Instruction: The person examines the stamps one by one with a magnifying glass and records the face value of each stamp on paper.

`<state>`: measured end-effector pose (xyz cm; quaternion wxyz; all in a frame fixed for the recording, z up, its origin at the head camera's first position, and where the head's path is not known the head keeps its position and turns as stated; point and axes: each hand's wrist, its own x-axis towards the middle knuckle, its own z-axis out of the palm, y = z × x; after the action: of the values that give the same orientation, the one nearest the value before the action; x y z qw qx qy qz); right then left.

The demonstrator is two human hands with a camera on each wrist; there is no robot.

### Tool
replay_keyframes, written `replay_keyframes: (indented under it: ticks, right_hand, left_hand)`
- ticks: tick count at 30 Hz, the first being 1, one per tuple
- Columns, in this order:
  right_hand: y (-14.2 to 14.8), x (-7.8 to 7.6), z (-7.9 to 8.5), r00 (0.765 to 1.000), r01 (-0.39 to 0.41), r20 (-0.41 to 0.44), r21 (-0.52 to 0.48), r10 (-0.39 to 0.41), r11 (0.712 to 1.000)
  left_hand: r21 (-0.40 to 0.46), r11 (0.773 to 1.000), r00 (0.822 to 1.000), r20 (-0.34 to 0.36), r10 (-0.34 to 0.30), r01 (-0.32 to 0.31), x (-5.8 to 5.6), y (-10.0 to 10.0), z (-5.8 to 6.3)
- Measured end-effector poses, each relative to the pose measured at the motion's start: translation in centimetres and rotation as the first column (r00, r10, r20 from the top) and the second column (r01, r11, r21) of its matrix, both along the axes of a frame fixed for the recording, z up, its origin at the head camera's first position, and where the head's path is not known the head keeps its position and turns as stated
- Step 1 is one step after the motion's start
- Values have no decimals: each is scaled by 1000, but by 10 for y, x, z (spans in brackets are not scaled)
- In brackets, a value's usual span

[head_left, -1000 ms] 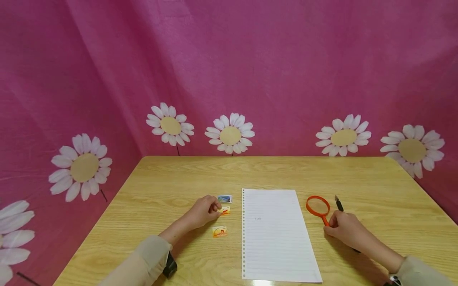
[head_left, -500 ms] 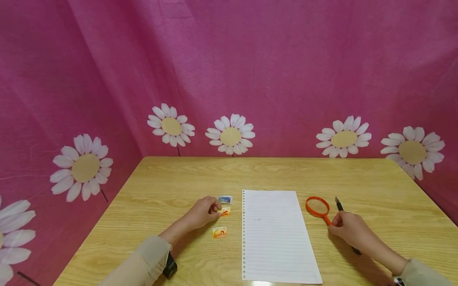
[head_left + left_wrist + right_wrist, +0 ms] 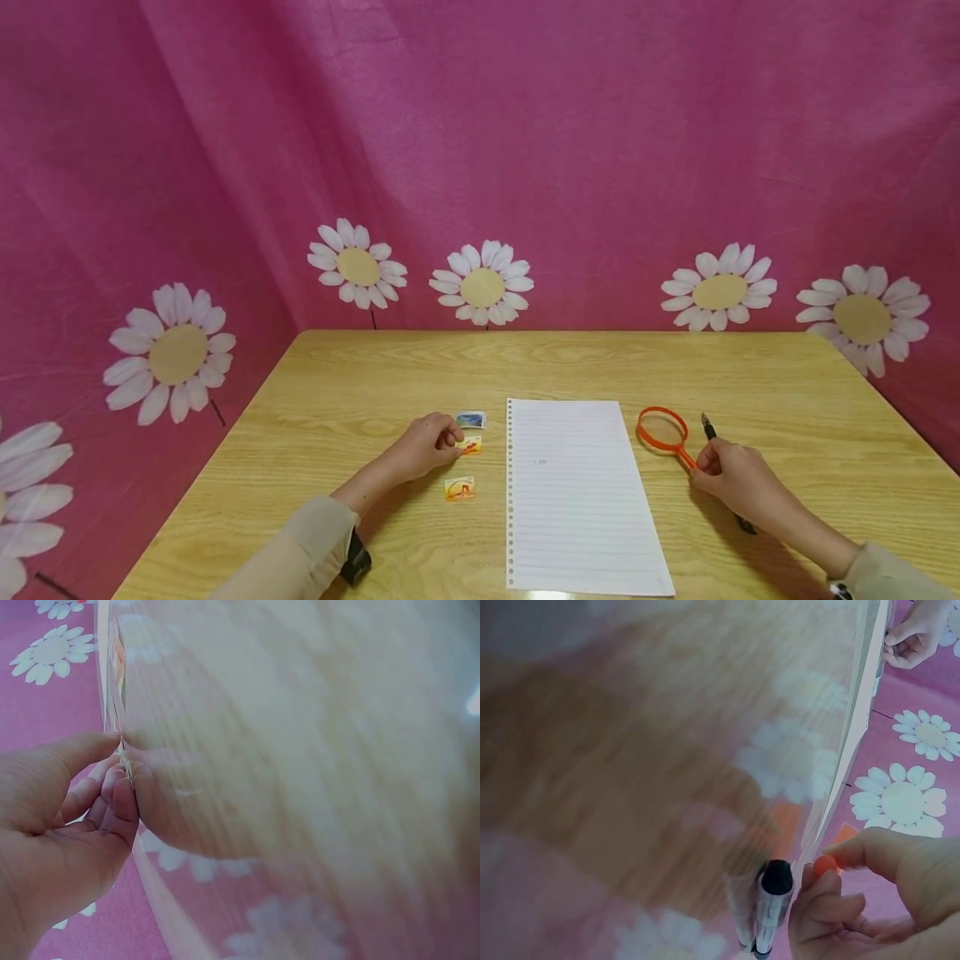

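Observation:
My left hand (image 3: 424, 447) rests on the table with thumb and fingers drawn together at the left edge of a yellow-and-red stamp (image 3: 472, 446). In the left wrist view, the thumb and curled fingertips meet right at the tabletop. A blue stamp (image 3: 472, 421) lies just beyond, and another yellow stamp (image 3: 460, 489) lies nearer. My right hand (image 3: 738, 479) pinches the handle of an orange magnifying glass (image 3: 681, 453), its round lens pointing away to the left. The handle's rounded end (image 3: 826, 865) shows between thumb and fingers. Under that hand passes a dark pen (image 3: 709, 428), partly hidden.
A lined sheet of paper (image 3: 581, 517) with punched holes and a small pencilled number lies between the hands. All of this is on a wooden table (image 3: 375, 367). A pink curtain (image 3: 585, 150) with daisies hangs behind and at the sides.
My right hand has shifted slightly right, and the magnifying glass has swung a little, its lens moving up and left. The left hand and the stamps have stayed put.

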<state>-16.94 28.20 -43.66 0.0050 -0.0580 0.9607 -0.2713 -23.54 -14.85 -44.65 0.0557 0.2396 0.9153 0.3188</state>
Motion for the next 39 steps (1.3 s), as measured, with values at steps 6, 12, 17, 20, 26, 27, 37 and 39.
replay_keyframes:
  ticks: [6,12,17,20,26,27,37,39]
  right_hand:
    - [-1,0,0,1000,1,-25,8,-1,1000]
    - [-5,2,1,998,-7,-56,8,8,1000]
    - [-6,1,1,995,-21,-93,9,22,1000]
    - [-7,1,1,994,-32,-104,6,32,999]
    - [-10,0,-1,988,-59,-139,5,59,998]
    - [-11,0,-1,986,-65,-154,8,65,998]
    - [-19,-1,-1,962,-120,-246,27,123,992]
    - [-21,-1,0,959,-129,-251,28,132,991]
  left_hand:
    - [2,1000,1000,-8,-10,10,-2,0,1]
    - [7,1000,1000,-11,-16,16,-4,-1,0]
    - [5,1000,1000,-6,-13,13,-4,-2,1]
    - [3,1000,1000,-3,-14,14,-4,-2,1]
    - [2,1000,1000,-5,-18,18,-4,-2,1]
    - [0,1000,1000,-4,-19,19,-4,-2,1]
    - [-7,1000,999,31,-11,11,-2,-1,2]
    - [-4,1000,999,31,-12,13,-2,0,3]
